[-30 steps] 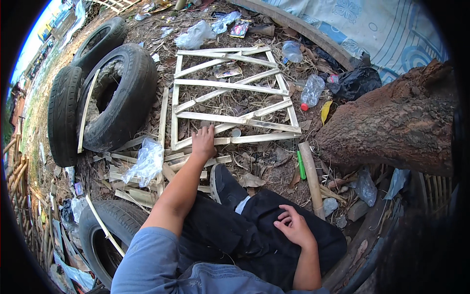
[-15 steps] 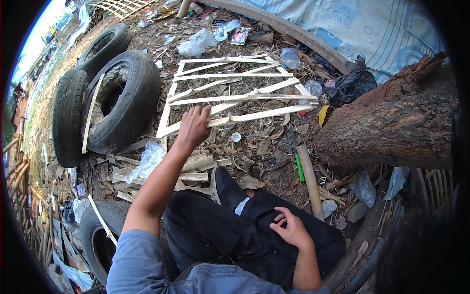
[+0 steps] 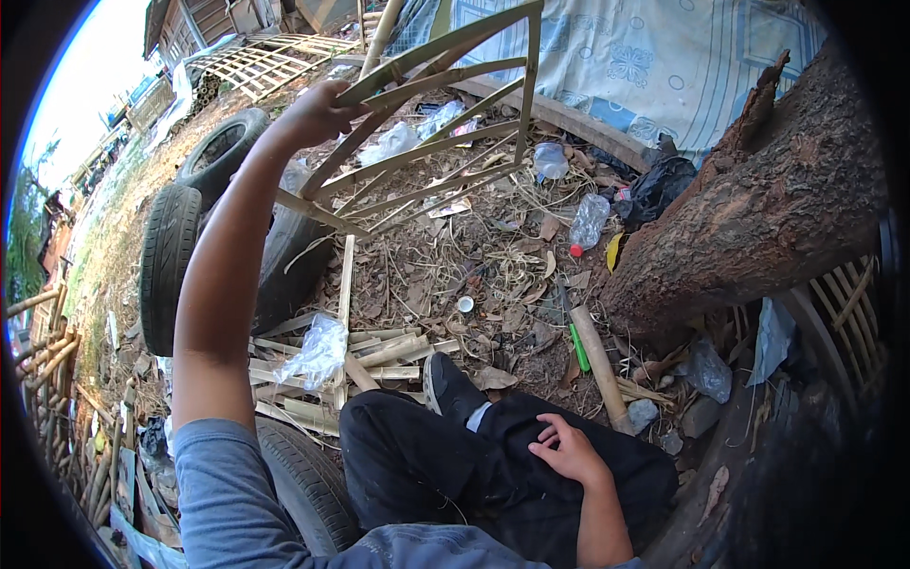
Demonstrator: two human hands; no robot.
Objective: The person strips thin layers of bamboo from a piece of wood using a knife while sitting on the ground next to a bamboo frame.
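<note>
Raised up in front of me at upper centre is a lattice frame (image 3: 530,85) of split bamboo strips, tilted steeply. My left hand (image 3: 316,116) is closed on its upper left edge, arm stretched out. The fingertips are partly hidden by the strip. Resting on my dark trousers, my right hand (image 3: 573,455) holds nothing, its fingers loosely bent and apart. A knife with a green handle (image 3: 579,348) lies on the ground beyond that hand, beside a round bamboo stick (image 3: 602,370). Split bamboo pieces (image 3: 389,356) are heaped by my shoe, with a clear plastic bag (image 3: 318,351) on top.
Old tyres (image 3: 171,266) stand at the left, and another tyre (image 3: 308,484) sits beside my leg. A thick tree trunk (image 3: 739,209) leans in from the right. Behind are a blue patterned sheet (image 3: 626,66) and a plastic bottle (image 3: 590,220) on the littered soil.
My left hand has lifted the bamboo frame off the ground, up and away from me, tilting it. The bottle with a red cap now shows fully. My right hand stays on my leg.
</note>
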